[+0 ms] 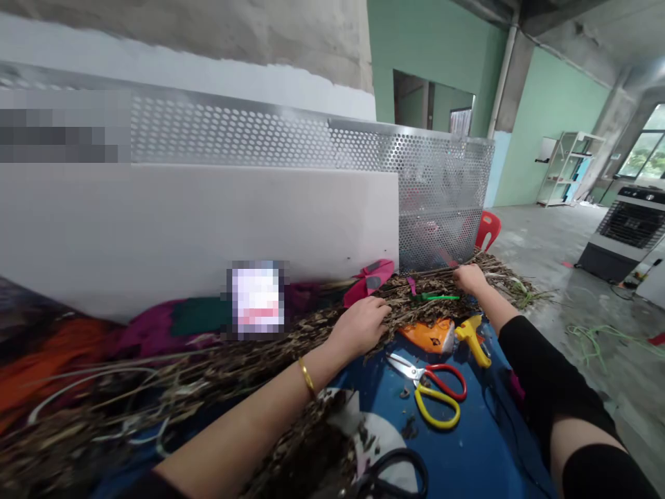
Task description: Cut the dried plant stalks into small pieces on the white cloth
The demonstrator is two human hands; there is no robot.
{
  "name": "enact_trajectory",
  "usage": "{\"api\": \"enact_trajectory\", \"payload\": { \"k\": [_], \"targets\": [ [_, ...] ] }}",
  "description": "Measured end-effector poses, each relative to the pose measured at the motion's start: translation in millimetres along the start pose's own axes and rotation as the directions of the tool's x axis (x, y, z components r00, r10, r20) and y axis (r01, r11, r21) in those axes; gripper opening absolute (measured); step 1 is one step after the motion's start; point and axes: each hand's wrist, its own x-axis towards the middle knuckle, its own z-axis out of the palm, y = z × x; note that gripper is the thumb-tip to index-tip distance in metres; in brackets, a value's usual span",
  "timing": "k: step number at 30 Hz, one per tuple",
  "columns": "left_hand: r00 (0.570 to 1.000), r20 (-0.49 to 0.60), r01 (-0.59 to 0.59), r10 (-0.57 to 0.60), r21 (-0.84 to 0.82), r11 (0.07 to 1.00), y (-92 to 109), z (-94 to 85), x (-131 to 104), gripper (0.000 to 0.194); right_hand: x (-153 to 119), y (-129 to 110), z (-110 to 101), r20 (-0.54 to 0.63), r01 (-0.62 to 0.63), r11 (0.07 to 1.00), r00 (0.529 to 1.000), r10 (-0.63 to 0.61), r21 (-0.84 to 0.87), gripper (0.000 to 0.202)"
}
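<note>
My left hand, with a gold bangle on its wrist, lies on a long heap of dried stems. Its fingers are curled round some of them, the tips partly hidden. Farther right, my right hand is closed at the far end of the same heap, seemingly on stems. Between the hands lie a green strip and a pink cloth. Nearer me are an orange packet, a yellow-handled tool and open scissors with one red and one yellow handle.
A blue tabletop bears more debris and black-handled scissors. A lit, blurred screen stands behind the stems. A white panel and perforated metal sheet border the back. An air cooler stands right.
</note>
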Motion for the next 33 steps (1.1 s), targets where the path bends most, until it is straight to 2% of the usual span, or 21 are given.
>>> {"api": "enact_trajectory", "payload": {
  "k": [4, 8, 11, 15, 20, 23, 25, 28, 30, 33],
  "targets": [
    [0.998, 0.063, -0.025, 0.023, 0.034, 0.999, -5.9, 10.3, -4.4, 0.016, 21.8, -11.7, 24.5, 0.019, 0.011, 0.999, 1.0, -0.01, -0.039, 0.033],
    [0.995, 0.096, -0.04, 0.033, 0.068, 0.997, -9.0, 14.6, -13.5, 0.016, 28.4, -13.4, 35.3, -0.003, 0.006, 0.998, 1.0, -0.006, -0.058, 0.034],
    [0.996, 0.075, -0.045, 0.041, 0.048, 0.998, -10.8, 16.9, -16.7, 0.017, 22.2, -8.4, 34.4, -0.051, 0.017, 0.998, 0.999, -0.02, -0.061, 0.034],
    [0.997, 0.066, -0.036, 0.034, 0.035, 0.999, -11.3, 20.6, -18.8, 0.017, 8.1, 2.6, 26.5, -0.116, 0.02, 0.998, 0.993, -0.026, -0.052, 0.023],
    [0.999, 0.005, -0.036, 0.036, -0.009, 0.999, -7.9, 17.2, -19.8, 0.012, -2.3, 14.3, 15.8, -0.169, 0.009, 0.999, 0.985, -0.016, -0.044, 0.031],
    [0.992, -0.127, -0.012, 0.01, -0.01, 1.0, -4.8, 7.7, -10.6, 0.015, -4.6, 16.9, 12.9, -0.188, 0.017, 0.999, 0.982, -0.024, -0.041, 0.033],
    [0.977, -0.208, 0.056, -0.052, 0.011, 0.998, -4.5, 3.0, 2.2, 0.018, -5.6, 16.6, 12.6, -0.197, 0.025, 0.999, 0.98, -0.033, -0.04, 0.033],
    [0.955, -0.266, 0.161, -0.135, 0.079, 0.984, -9.3, 4.6, 25.9, 0.017, -7.1, 15.2, 13.3, -0.206, 0.042, 0.998, 0.977, -0.05, -0.044, 0.033],
    [0.958, -0.244, 0.192, -0.149, 0.161, 0.968, -15.4, 10.2, 39.1, 0.018, -8.2, 14.7, 13.8, -0.214, 0.052, 0.997, 0.975, -0.061, -0.049, 0.032],
    [0.972, -0.199, 0.17, -0.122, 0.249, 0.953, -24.7, 17.0, 49.2, 0.017, -10.3, 15.5, 14.7, -0.222, 0.064, 0.996, 0.972, -0.075, -0.057, 0.031]
  ]
}}
